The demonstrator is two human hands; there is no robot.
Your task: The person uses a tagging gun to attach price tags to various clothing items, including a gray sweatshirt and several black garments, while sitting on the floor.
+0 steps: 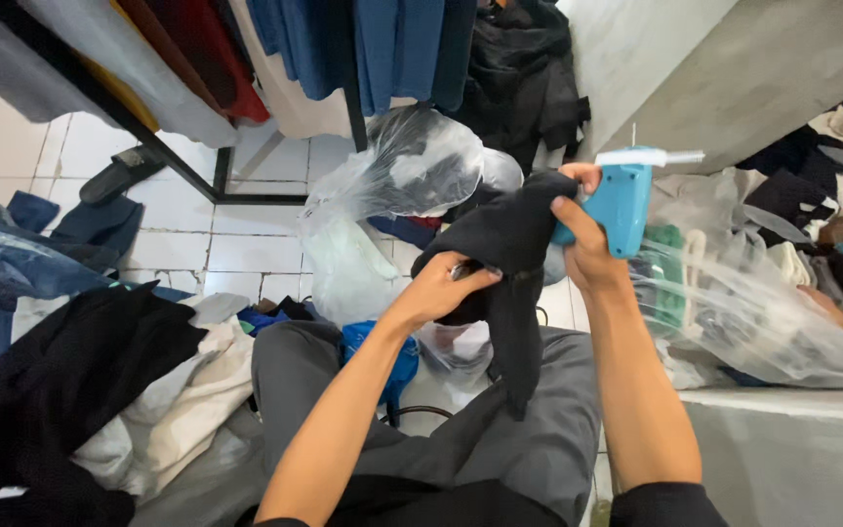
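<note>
Left hand (441, 288) gripping black garment (509, 263), right hand (585, 244) around blue tagging gun (622, 200).

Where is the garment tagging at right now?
Possibly done: clothes sit in clear plastic bags; whether they are tagged cannot be told. In hand: the left hand grips a black garment while the right hand presses a blue tagging gun against it. Left, by the look of it: loose clothes piled on the floor and more heaped at the right.
</note>
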